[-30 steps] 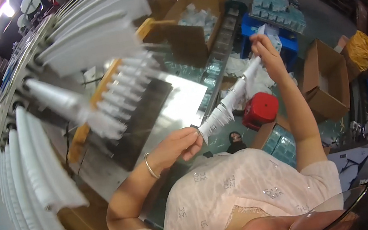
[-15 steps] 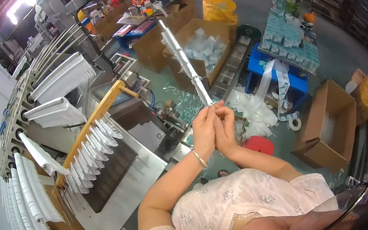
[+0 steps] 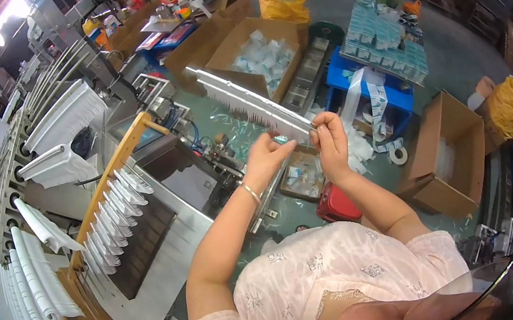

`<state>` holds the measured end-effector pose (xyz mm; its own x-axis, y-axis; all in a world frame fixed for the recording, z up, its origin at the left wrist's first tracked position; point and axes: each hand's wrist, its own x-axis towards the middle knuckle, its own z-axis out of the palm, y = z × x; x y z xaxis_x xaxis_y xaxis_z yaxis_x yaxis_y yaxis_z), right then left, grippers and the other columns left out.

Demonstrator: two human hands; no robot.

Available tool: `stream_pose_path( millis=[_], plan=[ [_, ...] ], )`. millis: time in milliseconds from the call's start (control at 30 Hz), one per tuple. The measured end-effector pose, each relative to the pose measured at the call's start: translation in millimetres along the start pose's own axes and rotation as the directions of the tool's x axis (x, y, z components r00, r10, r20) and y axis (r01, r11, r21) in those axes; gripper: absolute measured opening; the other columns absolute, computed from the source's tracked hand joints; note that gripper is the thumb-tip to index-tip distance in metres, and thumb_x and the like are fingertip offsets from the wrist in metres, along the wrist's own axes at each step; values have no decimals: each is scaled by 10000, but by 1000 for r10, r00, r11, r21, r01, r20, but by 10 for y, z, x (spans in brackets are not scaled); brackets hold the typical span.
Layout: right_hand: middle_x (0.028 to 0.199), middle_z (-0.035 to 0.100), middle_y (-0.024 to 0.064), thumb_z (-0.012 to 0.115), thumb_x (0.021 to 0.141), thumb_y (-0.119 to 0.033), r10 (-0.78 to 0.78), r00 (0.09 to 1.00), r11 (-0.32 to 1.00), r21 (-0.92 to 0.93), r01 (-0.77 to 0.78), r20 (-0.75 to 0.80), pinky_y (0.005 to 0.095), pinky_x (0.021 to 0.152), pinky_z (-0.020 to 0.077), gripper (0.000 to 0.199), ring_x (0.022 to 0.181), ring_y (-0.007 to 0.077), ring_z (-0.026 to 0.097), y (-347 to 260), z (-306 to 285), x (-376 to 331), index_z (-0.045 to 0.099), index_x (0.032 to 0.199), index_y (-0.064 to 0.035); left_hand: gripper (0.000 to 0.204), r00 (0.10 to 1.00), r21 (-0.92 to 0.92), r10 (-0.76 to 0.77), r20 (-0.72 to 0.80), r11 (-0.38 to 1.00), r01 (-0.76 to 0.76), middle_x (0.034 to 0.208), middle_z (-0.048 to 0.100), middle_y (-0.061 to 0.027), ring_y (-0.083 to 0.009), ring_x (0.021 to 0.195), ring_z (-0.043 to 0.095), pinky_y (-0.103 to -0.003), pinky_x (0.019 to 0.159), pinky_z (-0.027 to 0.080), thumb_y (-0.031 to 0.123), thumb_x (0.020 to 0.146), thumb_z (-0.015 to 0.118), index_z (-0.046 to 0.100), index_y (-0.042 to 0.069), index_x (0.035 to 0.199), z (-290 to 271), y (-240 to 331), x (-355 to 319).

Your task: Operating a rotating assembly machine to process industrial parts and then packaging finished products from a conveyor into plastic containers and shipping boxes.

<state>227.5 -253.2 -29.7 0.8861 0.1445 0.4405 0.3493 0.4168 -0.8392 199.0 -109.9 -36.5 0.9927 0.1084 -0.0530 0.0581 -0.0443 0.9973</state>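
white-draped rod (image 3: 253,99) in right fingers (image 3: 332,125)

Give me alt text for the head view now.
A person's right hand pinches the near end of a rod bearing a white fringed strip; the left hand is close by the strip's lower edge. To the left, a wooden rack holds white pieces.

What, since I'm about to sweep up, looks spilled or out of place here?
Small pale scraps litter the green floor, and crumpled white sheeting lies heaped beside the blue plastic stand. Both look spilled, though they may be ordinary waste.
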Motion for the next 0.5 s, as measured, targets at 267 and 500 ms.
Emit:
stream_pose_path(
  millis=[267,500],
  plan=[
    [678,367,-33,363,888,-88,-47,997,997,53,50,-59,167,499,260,100,566,31,318,-224,-43,-68,438,948,-62,268,843,929,-391,369,183,-321,862,601,-219,-345,848,582,-406,737,462,163,721,587,573,-26,910,-349,-643,-300],
    [745,394,-15,370,865,-54,-36,997,999,-4,35,-65,171,478,250,100,535,33,307,-474,-361,-141,450,924,-61,427,992,957,-70,102,278,-78,927,563,-242,-355,864,551,-419,722,442,204,748,569,418,38,1111,-946,206,-326]
  ],
)
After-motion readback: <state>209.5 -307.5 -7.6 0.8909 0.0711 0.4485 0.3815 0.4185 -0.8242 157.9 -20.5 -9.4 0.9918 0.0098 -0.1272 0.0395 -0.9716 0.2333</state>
